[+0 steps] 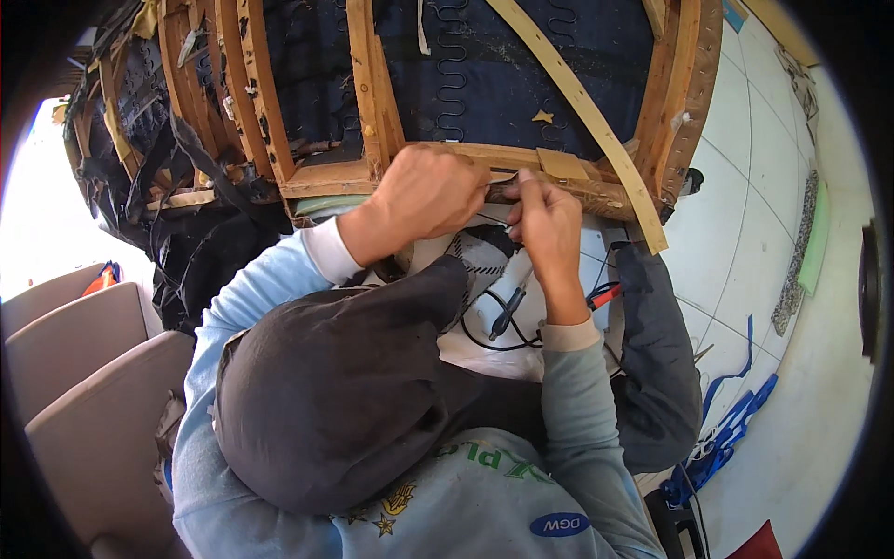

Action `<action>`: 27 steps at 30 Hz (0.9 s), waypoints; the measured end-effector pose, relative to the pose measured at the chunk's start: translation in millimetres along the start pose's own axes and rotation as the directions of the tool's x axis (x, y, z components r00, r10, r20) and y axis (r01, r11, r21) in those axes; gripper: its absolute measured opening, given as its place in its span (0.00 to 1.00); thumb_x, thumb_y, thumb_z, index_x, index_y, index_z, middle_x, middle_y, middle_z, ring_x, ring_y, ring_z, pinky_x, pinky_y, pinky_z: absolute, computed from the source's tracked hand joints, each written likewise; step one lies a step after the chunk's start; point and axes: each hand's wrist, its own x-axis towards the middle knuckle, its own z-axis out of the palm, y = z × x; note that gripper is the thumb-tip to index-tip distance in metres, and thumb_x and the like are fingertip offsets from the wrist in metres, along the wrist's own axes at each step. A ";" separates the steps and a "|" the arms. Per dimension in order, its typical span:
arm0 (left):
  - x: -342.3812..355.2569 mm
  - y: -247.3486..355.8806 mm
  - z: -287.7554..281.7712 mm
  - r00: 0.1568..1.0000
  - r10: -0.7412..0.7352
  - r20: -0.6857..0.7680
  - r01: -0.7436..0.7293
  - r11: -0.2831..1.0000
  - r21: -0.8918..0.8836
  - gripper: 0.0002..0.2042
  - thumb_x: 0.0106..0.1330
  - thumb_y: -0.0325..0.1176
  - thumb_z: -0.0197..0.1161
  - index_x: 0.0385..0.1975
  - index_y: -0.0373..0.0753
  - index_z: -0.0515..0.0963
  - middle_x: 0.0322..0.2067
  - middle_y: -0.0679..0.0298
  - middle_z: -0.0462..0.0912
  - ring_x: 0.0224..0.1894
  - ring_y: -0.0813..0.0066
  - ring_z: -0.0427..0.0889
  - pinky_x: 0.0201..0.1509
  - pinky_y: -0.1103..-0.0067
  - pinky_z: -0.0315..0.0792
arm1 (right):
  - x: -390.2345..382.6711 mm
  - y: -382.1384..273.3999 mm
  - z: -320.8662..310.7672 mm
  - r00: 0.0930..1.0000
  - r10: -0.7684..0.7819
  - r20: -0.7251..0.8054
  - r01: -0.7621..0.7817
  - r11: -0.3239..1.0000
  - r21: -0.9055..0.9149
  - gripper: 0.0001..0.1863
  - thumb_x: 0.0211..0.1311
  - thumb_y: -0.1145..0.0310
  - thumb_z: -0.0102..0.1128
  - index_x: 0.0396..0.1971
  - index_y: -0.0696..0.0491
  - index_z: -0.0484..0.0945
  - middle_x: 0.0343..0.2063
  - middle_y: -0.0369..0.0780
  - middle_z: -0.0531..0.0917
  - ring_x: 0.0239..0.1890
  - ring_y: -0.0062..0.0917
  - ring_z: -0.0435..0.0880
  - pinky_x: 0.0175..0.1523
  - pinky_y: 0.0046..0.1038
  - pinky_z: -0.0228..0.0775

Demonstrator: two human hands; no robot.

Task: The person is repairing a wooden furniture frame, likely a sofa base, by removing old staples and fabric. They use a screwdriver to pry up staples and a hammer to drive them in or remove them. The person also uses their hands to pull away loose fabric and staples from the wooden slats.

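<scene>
A wooden furniture frame (326,177), like an upturned sofa, fills the far side, with dark fabric (503,93) and zigzag springs (452,65) inside. Over its front rail, my left hand (428,191) is closed, fingers curled. My right hand (548,219) pinches close beside it at the rail's edge. Between the hands shows a thin dark piece (503,175), too small to name; both hands seem to grip it. A pale perforated strip (582,107) slants across the frame, its near end right of my right hand. Brown covering (605,197) wraps the rail's right part.
Torn black fabric (200,233) hangs at the frame's left. Grey curved panels (93,382) stand at the left. Below my hands lie a black cable with a plug (504,321) and a red-handled item (605,295). Blue straps (726,447) lie on the right tiles (736,214).
</scene>
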 end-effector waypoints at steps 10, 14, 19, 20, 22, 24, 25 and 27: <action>-8.8 4.1 5.8 0.949 0.217 -0.228 -0.257 0.953 -0.162 0.08 0.68 0.36 0.65 0.32 0.39 0.82 0.30 0.59 0.84 0.38 0.55 0.86 0.39 0.59 0.81 | 0.9 -18.7 -1.0 0.990 0.122 0.073 -0.115 0.989 -0.093 0.32 0.77 0.46 0.61 0.28 0.65 0.88 0.16 0.41 0.83 0.17 0.23 0.82 0.22 0.26 0.72; -10.4 7.6 15.9 0.894 0.346 -0.284 -0.367 0.930 -0.022 0.06 0.66 0.35 0.66 0.31 0.40 0.81 0.29 0.62 0.83 0.38 0.61 0.86 0.39 0.65 0.81 | 11.9 -33.2 4.1 0.990 0.120 0.071 -0.082 0.912 -0.402 0.31 0.74 0.48 0.64 0.24 0.64 0.86 0.17 0.48 0.84 0.21 0.37 0.86 0.31 0.36 0.77; -13.5 8.3 30.1 0.945 0.207 -0.253 -0.253 0.953 -0.164 0.06 0.64 0.33 0.68 0.33 0.39 0.79 0.29 0.60 0.81 0.36 0.55 0.85 0.39 0.60 0.80 | 24.7 3.8 1.7 0.961 -0.246 0.123 0.272 0.793 -0.546 0.31 0.75 0.49 0.63 0.21 0.64 0.80 0.12 0.41 0.75 0.16 0.28 0.74 0.26 0.37 0.65; -13.7 7.1 29.8 0.963 0.187 -0.191 -0.222 0.958 -0.180 0.07 0.64 0.33 0.69 0.33 0.38 0.79 0.29 0.59 0.81 0.35 0.55 0.85 0.39 0.60 0.80 | 23.2 7.7 2.0 0.958 -0.264 0.108 0.282 0.819 -0.500 0.31 0.76 0.50 0.62 0.21 0.64 0.79 0.12 0.41 0.75 0.17 0.27 0.73 0.26 0.37 0.64; -14.4 7.2 29.4 0.965 0.198 -0.173 -0.234 0.946 -0.225 0.07 0.65 0.33 0.68 0.32 0.39 0.78 0.28 0.57 0.82 0.34 0.54 0.86 0.39 0.60 0.80 | 15.2 15.8 1.9 0.952 -0.299 0.070 0.301 0.863 -0.406 0.30 0.78 0.52 0.60 0.22 0.64 0.77 0.12 0.41 0.74 0.18 0.26 0.72 0.27 0.37 0.63; -22.3 9.0 31.2 0.939 0.240 -0.249 -0.308 0.907 -0.287 0.07 0.66 0.34 0.67 0.30 0.40 0.78 0.27 0.56 0.83 0.32 0.55 0.86 0.38 0.61 0.81 | -2.6 26.1 6.6 0.944 -0.329 0.022 0.320 0.899 -0.298 0.28 0.79 0.55 0.60 0.21 0.63 0.76 0.12 0.38 0.72 0.18 0.23 0.71 0.26 0.35 0.61; -28.1 10.3 30.5 0.935 0.284 -0.211 -0.339 0.888 -0.310 0.07 0.66 0.34 0.66 0.29 0.40 0.77 0.27 0.56 0.83 0.32 0.54 0.86 0.38 0.61 0.81 | -12.9 31.9 7.0 0.940 -0.342 -0.005 0.331 0.912 -0.244 0.27 0.80 0.57 0.60 0.21 0.62 0.76 0.11 0.37 0.72 0.18 0.21 0.70 0.26 0.35 0.61; -42.9 13.0 22.1 0.928 0.350 -0.126 -0.372 0.856 -0.359 0.07 0.66 0.33 0.66 0.28 0.39 0.76 0.28 0.57 0.83 0.32 0.54 0.86 0.38 0.61 0.81 | -44.9 51.2 1.0 0.992 -0.126 0.001 0.126 0.992 0.011 0.24 0.77 0.61 0.63 0.22 0.62 0.75 0.13 0.41 0.71 0.18 0.23 0.69 0.26 0.36 0.60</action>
